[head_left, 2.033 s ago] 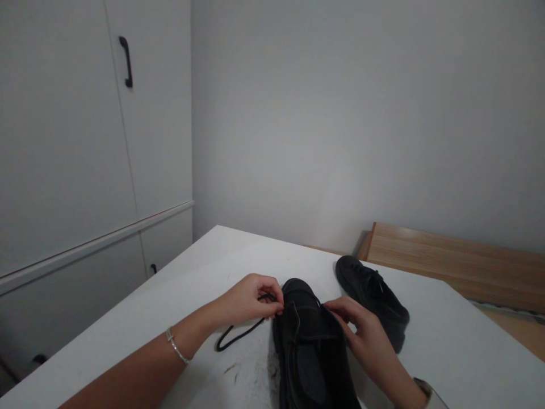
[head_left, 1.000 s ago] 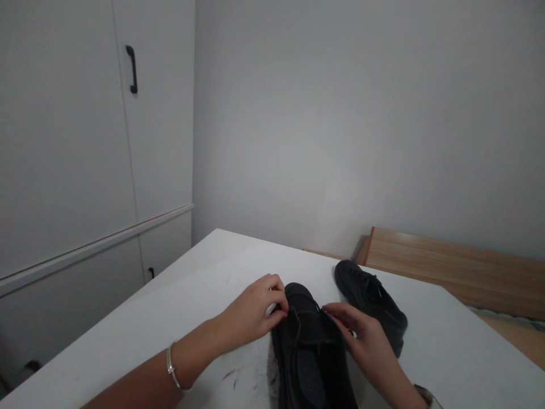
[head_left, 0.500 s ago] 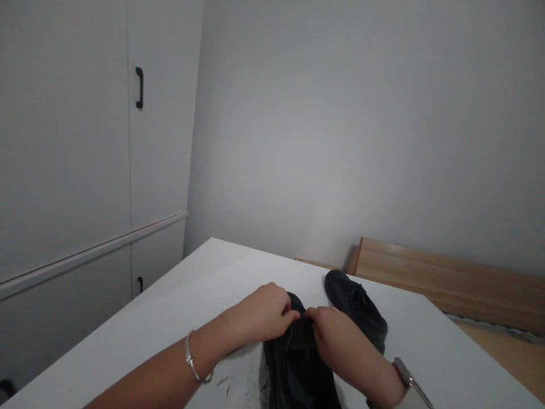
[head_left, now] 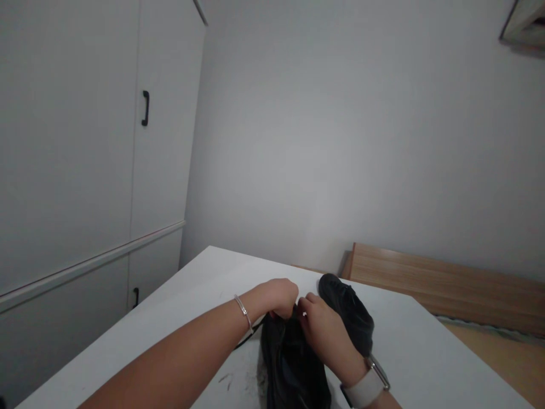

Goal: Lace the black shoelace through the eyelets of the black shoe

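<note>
A black shoe (head_left: pixel 289 363) lies on the white table (head_left: pixel 183 318) in front of me, toe pointing away. My left hand (head_left: pixel 279 298) is closed over its toe end, fingers curled down on the shoe's front. My right hand (head_left: pixel 319 329) meets it from the right, fingers pinched on the shoe's upper. A thin black lace (head_left: pixel 244 341) shows just under my left wrist. What the fingertips pinch is hidden. A second black shoe (head_left: pixel 351 315) lies just behind my right hand.
White cupboards (head_left: pixel 85 170) with black handles stand at the left. A wooden board (head_left: pixel 434 284) leans against the wall behind the table's far right edge. Dark smudges (head_left: pixel 225 378) mark the tabletop near the shoe.
My two hands came together over the near shoe's toe. The loose lace that lay out to the left is now mostly hidden under my left wrist. The view tilted upward.
</note>
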### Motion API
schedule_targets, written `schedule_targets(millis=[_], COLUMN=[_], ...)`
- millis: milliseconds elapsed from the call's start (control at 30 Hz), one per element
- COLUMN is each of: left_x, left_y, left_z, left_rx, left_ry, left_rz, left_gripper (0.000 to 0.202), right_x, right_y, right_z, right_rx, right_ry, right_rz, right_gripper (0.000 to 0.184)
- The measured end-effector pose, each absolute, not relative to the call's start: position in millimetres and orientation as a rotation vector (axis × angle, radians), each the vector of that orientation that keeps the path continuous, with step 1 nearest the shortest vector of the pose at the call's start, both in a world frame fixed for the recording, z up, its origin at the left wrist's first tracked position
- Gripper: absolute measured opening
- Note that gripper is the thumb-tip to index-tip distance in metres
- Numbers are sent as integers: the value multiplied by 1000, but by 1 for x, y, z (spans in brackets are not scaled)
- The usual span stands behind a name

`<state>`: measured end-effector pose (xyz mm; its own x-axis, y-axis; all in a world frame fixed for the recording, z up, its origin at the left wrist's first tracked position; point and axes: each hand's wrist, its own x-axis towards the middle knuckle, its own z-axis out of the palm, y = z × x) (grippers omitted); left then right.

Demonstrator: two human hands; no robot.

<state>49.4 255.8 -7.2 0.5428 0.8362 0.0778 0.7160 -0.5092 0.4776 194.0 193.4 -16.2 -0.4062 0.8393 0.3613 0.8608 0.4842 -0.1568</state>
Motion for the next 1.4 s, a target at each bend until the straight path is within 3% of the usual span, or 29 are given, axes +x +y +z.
schedule_targets(millis=[200,267,367,500,700,867,1067,1400], left_x=[36,33,32,36,35,22,17,24], left_y=[231,224,216,207,206,228,240,241], left_z=[11,19,26,27,20,-1,-23,10], left_rx=[2257,2168,2026,1872,1765,1914,2096,1977], left_ry=[1374,1324,1211,1102,1075,1292,1375,986], left_rz=[608,743,887,979,993,919,702,866], left_gripper=[17,5,8,7,20,2,18,22], right_x=[196,198,200,202,201,197,198,194], right_y=[201,201,199,196,192,189,179,101], right_z=[-17,-13,-5,0,-3,2,18,117], right_rx=[-1149,-1062,-965,-928,-973,-981,-941,-596], right_ry=[-2073,-1964,-1839,-1757,-1747,-1746,-1779,-1673], right_rz=[300,419,569,660,625,560,573,307], right_gripper=[12,18,36,39,23,17,19,4])
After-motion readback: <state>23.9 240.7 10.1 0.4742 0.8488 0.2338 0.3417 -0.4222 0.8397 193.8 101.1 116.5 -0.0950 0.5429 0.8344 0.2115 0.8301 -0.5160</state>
